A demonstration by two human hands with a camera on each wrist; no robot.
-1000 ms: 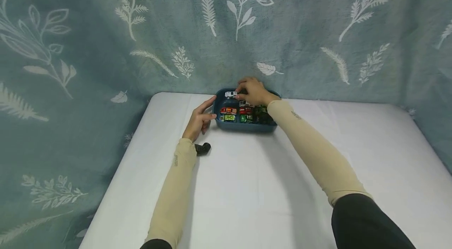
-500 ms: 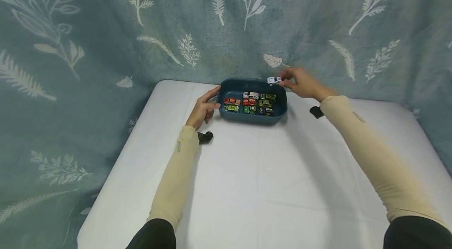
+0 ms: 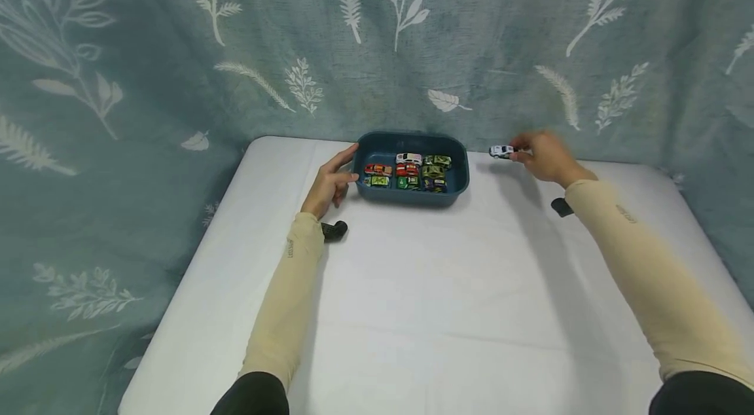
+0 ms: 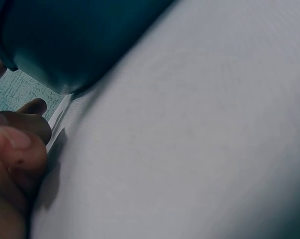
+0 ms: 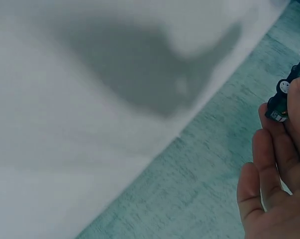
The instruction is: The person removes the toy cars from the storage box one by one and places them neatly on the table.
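Right hand (image 3: 548, 156): grip pinching white toy car (image 3: 501, 151), near blue bin (image 3: 406, 198), to its right. Left hand (image 3: 327, 187): grip released, extended fingers touching bin's left end. More cars (image 3: 407, 170) inside bin.

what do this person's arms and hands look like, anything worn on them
The left hand and right hand are ungloved. Each forearm wears a close-fitting beige fabric sleeve with small dark lettering near the wrist, too small to read. Black fabric sleeves show higher up. A small black attachment juts out beside each wrist.
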